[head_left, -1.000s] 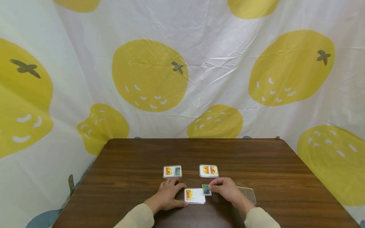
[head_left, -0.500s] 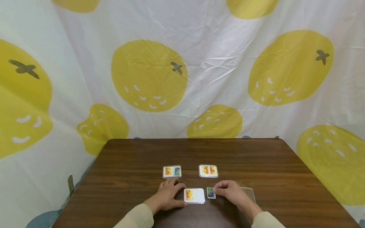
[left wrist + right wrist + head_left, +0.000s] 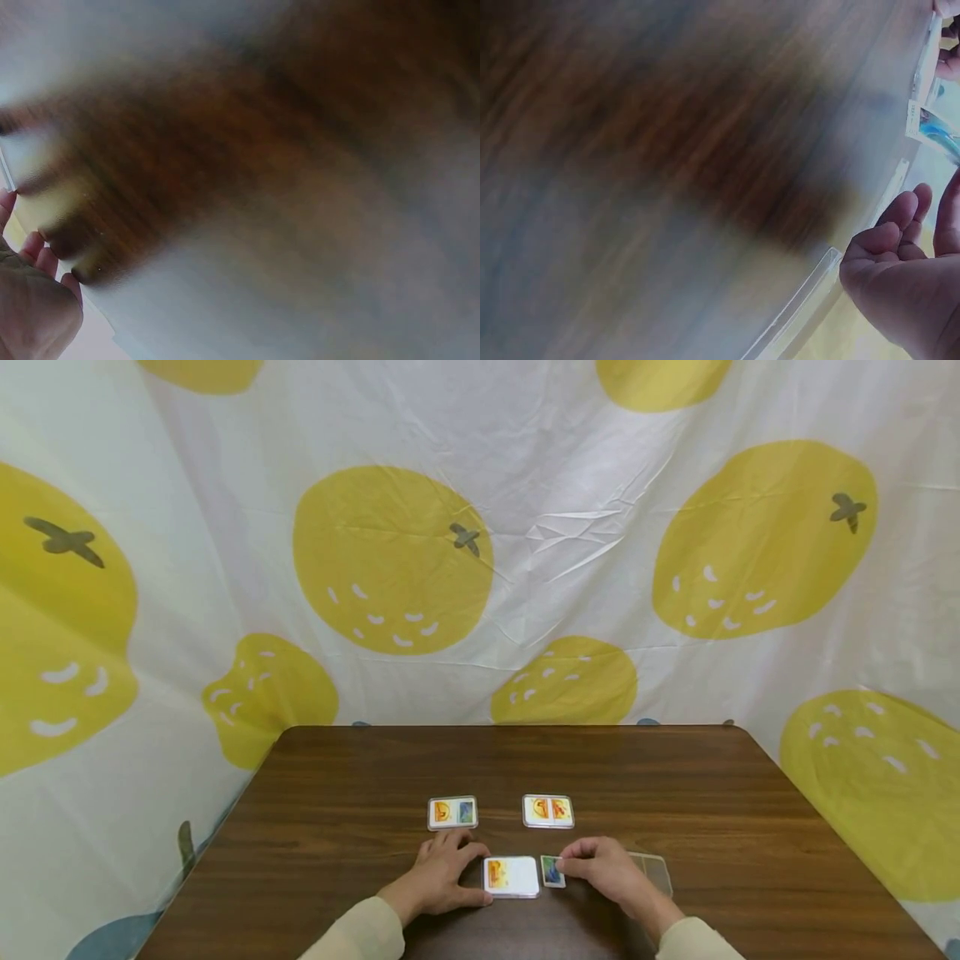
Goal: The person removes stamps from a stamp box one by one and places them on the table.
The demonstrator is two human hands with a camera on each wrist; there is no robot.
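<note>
My left hand (image 3: 442, 872) rests on the table and steadies a flat clear case (image 3: 517, 878), thumb at its near left corner and index finger at its far left corner. An orange-and-yellow picture fills the left part of this case; the right part is plain white. Between thumb and fingertips, my right hand (image 3: 603, 868) pinches a small picture card (image 3: 551, 872), blue and green with a white border. The card is just right of the case. From the right wrist view, the card (image 3: 934, 131) shows tilted beyond the right hand (image 3: 900, 270), its outer fingers curled.
Two filled cases lie farther back: the left one (image 3: 452, 812) has an orange and a blue picture, the right one (image 3: 548, 811) two orange pictures. A transparent cover (image 3: 656, 870) lies partly under my right forearm. Lemon-print cloth (image 3: 397, 560) hangs behind the brown table (image 3: 375, 760).
The pinched card has moved from over the case's right edge to just beside it, over the table. My right hand shifted right, then slightly back left. The left hand stayed put.
</note>
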